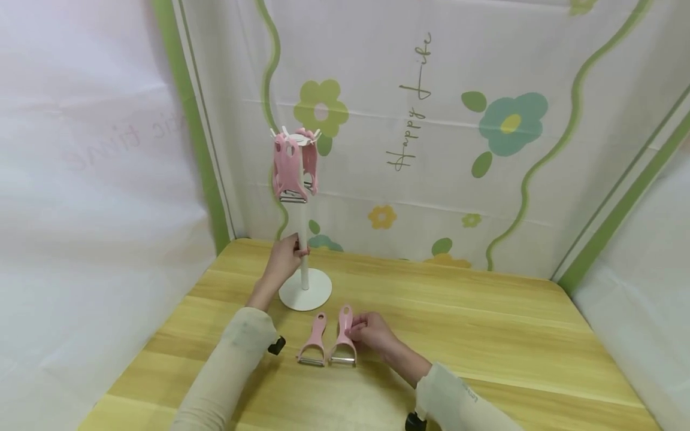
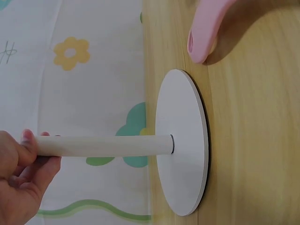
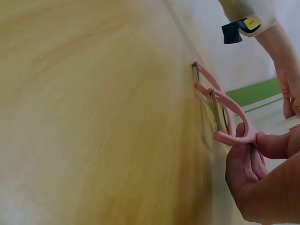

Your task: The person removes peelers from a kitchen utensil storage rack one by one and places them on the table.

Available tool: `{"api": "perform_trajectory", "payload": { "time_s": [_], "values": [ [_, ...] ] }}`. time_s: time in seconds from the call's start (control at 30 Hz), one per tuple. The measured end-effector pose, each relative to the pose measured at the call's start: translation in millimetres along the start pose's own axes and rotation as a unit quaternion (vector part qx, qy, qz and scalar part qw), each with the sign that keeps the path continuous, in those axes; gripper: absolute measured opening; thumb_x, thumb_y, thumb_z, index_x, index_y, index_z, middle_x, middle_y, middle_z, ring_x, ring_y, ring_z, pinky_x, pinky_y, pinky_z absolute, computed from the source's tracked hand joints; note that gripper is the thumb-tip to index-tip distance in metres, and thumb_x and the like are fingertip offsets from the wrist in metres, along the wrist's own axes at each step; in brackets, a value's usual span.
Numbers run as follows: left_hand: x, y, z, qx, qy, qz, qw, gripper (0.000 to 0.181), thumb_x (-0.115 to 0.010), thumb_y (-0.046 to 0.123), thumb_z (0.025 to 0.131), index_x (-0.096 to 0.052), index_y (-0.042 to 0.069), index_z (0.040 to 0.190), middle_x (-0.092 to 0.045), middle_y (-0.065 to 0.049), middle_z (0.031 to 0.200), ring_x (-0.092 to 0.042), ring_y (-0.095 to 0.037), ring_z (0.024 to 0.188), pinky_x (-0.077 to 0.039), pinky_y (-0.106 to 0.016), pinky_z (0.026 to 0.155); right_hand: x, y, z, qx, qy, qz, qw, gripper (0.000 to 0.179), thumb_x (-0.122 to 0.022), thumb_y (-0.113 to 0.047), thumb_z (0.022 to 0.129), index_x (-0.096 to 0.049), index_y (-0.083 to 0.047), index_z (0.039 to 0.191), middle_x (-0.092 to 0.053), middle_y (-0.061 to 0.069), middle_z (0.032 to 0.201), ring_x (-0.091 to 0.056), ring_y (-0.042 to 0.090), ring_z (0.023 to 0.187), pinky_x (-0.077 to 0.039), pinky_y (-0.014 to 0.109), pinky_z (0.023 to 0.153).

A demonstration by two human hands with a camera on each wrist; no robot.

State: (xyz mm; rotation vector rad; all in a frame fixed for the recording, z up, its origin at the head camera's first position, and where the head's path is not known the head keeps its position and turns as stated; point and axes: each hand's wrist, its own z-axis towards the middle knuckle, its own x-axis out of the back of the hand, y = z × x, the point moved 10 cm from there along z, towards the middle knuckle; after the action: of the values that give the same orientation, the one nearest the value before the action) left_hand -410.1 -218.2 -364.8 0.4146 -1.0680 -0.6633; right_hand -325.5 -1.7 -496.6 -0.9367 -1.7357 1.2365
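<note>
My left hand grips the pole of a white stand partway up, with fingers and thumb wrapped round it in the left wrist view. The stand is upright on its round base, and several pink peelers hang blade-down from hooks at its top. In front of the base, my right hand pinches the handle of a pink Y-shaped peeler between thumb and fingers, its blade pointing away from the hand. A second pink peeler lies on the table just left of it, blade toward me.
The wooden table runs back to a white curtain printed with flowers, close behind the stand. More white cloth hangs along the left and right sides.
</note>
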Motion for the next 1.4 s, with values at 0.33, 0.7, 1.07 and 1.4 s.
{"api": "perform_trajectory", "payload": {
  "time_s": [0.33,0.7,1.07,1.4],
  "values": [
    [0.2,1.9,-0.5,-0.008,0.0,0.006,1.0,0.01,-0.068,0.003,0.092,-0.064,-0.002,0.099,-0.074,-0.019,0.097,-0.074,-0.034,0.095,-0.061,-0.045,0.084,-3,13,4.4,-0.012,-0.005,0.006,0.9999,0.014,-0.066,0.004,0.089,-0.064,0.012,0.1,-0.073,0.011,0.082,-0.063,0.01,0.068,-0.055,0.023,0.062],
    [-1.6,-0.8,-0.1,-0.004,-0.003,-0.002,1.0,0.009,-0.068,0.004,0.093,-0.065,-0.002,0.1,-0.074,-0.019,0.098,-0.074,-0.034,0.096,-0.061,-0.045,0.085,-3,18,2.7,-0.017,-0.009,-0.002,0.9998,0.013,-0.065,0.004,0.09,-0.06,0.012,0.099,-0.069,0.008,0.079,-0.063,0.009,0.067,-0.058,0.022,0.061],
    [0.9,1.2,1.9,-0.008,0.001,-0.001,1.0,0.009,-0.068,0.003,0.093,-0.065,-0.002,0.1,-0.074,-0.019,0.097,-0.074,-0.034,0.096,-0.06,-0.045,0.085,-1,12,0.3,0.008,0.014,-0.039,0.9991,0.015,-0.071,0.001,0.087,-0.058,0.007,0.093,-0.069,0.01,0.076,-0.065,0.008,0.062,-0.058,0.023,0.058],
    [-0.8,1.4,0.3,0.004,-0.007,-0.002,1.0,0.01,-0.067,0.003,0.093,-0.065,-0.002,0.102,-0.074,-0.018,0.098,-0.073,-0.034,0.097,-0.06,-0.045,0.087,0,1,-5.1,0.059,0.033,-0.135,0.9886,0.022,-0.076,-0.006,0.086,-0.057,-0.003,0.075,-0.061,0.003,0.067,-0.061,0.01,0.059,-0.053,0.022,0.052]
  ]
}}
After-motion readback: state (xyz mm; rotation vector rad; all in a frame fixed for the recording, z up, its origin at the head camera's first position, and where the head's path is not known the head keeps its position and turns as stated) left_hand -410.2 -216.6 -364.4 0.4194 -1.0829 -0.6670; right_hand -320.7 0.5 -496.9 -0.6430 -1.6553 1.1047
